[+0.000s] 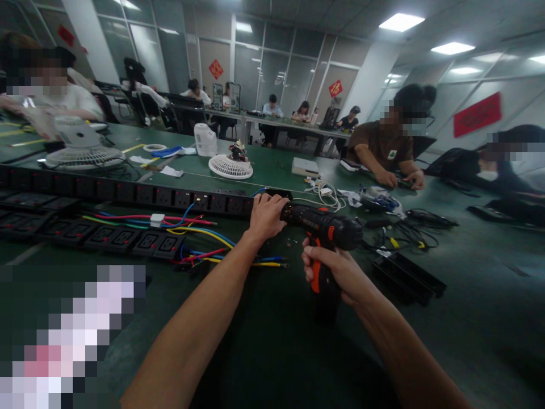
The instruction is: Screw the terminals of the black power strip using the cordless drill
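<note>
My right hand point(330, 264) is wrapped round the grip of a black and orange cordless drill point(319, 224), its nose pointing left. The drill's front end reaches the right end of a long black power strip point(164, 194) lined with sockets. Over that end lies my left hand point(268, 215), fingers curled and gripping the strip; the drill's tip beside it is partly hidden. Loose red, blue, yellow and green wires point(200, 230) lie in front of the strip. A second black socket strip point(114, 236) rests nearer to me.
A white fan grille point(231, 166) and a white fan point(83, 142) stand behind the strips. White cables point(330, 193) and black cords point(409, 230) lie to the right, near a black open trough point(409, 278). Across the table a person in a brown shirt point(383, 145) works with both hands.
</note>
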`<action>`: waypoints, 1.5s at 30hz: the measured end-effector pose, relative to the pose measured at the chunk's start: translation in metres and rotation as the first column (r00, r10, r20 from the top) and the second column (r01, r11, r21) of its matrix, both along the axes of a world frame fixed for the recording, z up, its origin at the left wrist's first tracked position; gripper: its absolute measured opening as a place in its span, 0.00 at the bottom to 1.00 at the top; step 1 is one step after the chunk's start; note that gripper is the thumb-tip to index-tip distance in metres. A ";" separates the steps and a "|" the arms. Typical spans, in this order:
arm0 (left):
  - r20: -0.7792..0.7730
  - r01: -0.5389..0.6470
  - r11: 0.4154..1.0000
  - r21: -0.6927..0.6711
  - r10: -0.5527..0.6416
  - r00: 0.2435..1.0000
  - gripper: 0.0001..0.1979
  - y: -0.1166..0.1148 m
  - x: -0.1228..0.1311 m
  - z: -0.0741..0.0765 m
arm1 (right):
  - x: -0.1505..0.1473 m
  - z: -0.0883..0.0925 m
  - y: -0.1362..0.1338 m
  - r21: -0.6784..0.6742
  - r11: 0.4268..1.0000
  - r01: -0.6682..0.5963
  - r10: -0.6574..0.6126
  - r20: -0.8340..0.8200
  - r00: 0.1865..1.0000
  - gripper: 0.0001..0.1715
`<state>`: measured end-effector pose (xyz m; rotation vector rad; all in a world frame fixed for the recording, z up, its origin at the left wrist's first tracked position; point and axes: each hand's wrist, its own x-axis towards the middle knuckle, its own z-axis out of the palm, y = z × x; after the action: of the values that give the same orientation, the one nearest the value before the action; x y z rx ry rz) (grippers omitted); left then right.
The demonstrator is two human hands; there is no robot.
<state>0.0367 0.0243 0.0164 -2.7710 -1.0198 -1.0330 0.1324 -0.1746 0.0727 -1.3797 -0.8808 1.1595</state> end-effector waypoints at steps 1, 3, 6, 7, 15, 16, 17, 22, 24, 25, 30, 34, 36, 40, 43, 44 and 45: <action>0.002 -0.001 1.000 0.005 0.001 1.000 0.31 0.000 0.000 0.000 | 0.000 0.000 0.000 -0.002 1.000 -0.001 0.001 -0.001 1.000 0.23; 0.002 0.001 1.000 0.010 -0.001 1.000 0.31 0.000 0.000 0.000 | 0.000 0.001 0.000 -0.007 1.000 0.002 -0.002 -0.003 1.000 0.23; -0.007 -0.001 1.000 0.000 0.001 1.000 0.32 -0.001 0.000 0.001 | 0.000 0.001 0.000 -0.011 1.000 0.006 -0.006 -0.012 1.000 0.23; -0.010 -0.002 1.000 -0.004 0.002 1.000 0.31 -0.001 -0.001 0.001 | 0.000 0.001 0.000 -0.010 1.000 0.005 -0.005 -0.016 1.000 0.22; -0.011 -0.007 1.000 0.005 0.007 1.000 0.32 -0.001 -0.001 0.001 | 0.002 -0.002 0.000 0.000 1.000 -0.004 0.004 -0.010 1.000 0.22; -0.010 -0.006 1.000 0.006 0.006 1.000 0.32 -0.001 -0.001 0.000 | 0.002 -0.002 0.001 0.000 1.000 -0.003 0.003 -0.009 1.000 0.22; -0.010 -0.005 1.000 0.006 0.005 1.000 0.32 -0.001 -0.001 0.000 | 0.002 -0.002 0.001 0.001 1.000 -0.002 0.002 -0.006 1.000 0.22; -0.009 0.000 1.000 -0.002 0.000 1.000 0.32 0.000 0.000 -0.001 | 0.002 -0.002 0.001 0.014 1.000 -0.014 0.014 0.013 1.000 0.20; -0.012 -0.002 1.000 -0.008 0.002 1.000 0.31 0.001 0.000 0.000 | 0.002 -0.002 0.001 0.013 1.000 -0.016 0.016 0.003 1.000 0.18; -0.013 -0.002 1.000 -0.011 0.002 1.000 0.31 0.001 0.000 0.000 | 0.002 -0.002 0.001 0.010 1.000 -0.014 0.014 -0.001 1.000 0.18; -0.022 0.009 1.000 -0.025 -0.010 1.000 0.31 0.001 0.000 0.000 | 0.001 -0.001 0.002 0.014 1.000 -0.006 0.005 0.013 1.000 0.17; -0.040 0.020 0.999 -0.043 -0.021 0.999 0.34 0.001 -0.001 0.001 | 0.001 -0.001 0.002 0.011 1.000 -0.008 0.007 0.018 1.000 0.19; -0.049 0.022 0.999 -0.042 -0.024 0.999 0.34 0.001 -0.002 0.001 | 0.001 -0.001 0.002 0.011 1.000 -0.010 0.009 0.026 1.000 0.20; -0.048 0.018 0.999 -0.031 -0.020 0.999 0.34 0.001 -0.002 0.001 | 0.001 -0.001 0.003 0.010 1.000 -0.005 0.005 0.029 1.000 0.19; -0.053 0.021 0.999 -0.032 -0.023 0.998 0.35 0.002 -0.002 0.001 | 0.001 -0.002 0.002 0.010 1.000 -0.003 0.002 0.032 0.999 0.18; -0.053 0.023 0.999 -0.032 -0.024 0.998 0.35 0.002 -0.002 0.001 | 0.001 -0.002 0.002 0.009 1.000 -0.004 0.003 0.034 0.999 0.18; -0.050 0.024 0.999 -0.030 -0.025 0.998 0.35 0.002 -0.002 0.001 | 0.001 -0.001 0.002 0.010 1.000 -0.006 0.005 0.034 0.999 0.18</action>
<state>0.0352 0.0262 0.0175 -2.8243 -1.0054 -0.9541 0.1335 -0.1723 0.0712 -1.3928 -0.9142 1.1369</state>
